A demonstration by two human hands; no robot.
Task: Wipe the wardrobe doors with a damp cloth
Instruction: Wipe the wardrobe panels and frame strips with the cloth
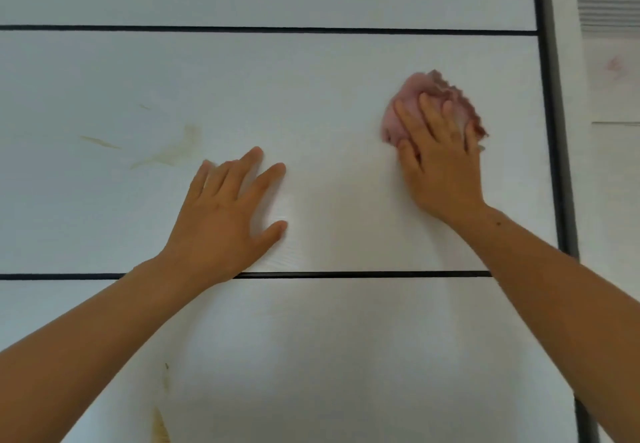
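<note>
At the lower left of the frame, a yellowish-brown streak (160, 422) marks the bottom panel of the white wood-grain wardrobe door (311, 338). It looks like one for a later pass.

Above it, at centre frame, your left hand (228, 214) lies flat on the middle panel, fingers straight and apart, holding nothing. Use it only as a brace.

Right of centre, your right hand (440, 165) presses the crumpled pink cloth with the scalloped edge (407, 110) against the same panel. The grip is spread — fingers laid over the cloth, not wrapped round it. The cloth sits under your fingers and shows beyond them above and to the left, touching the door near the dark vertical frame edge (554, 131).

To wipe well, press evenly through the palm and work leftward in overlapping strokes. The pale brown smears (173, 151) at centre left are well apart from the cloth and probably need firmer rubbing. Bunch the cloth tighter if it starts to slide from under your fingers. The thin black horizontal strip (277, 29) across the upper frame may hold dust too.
</note>
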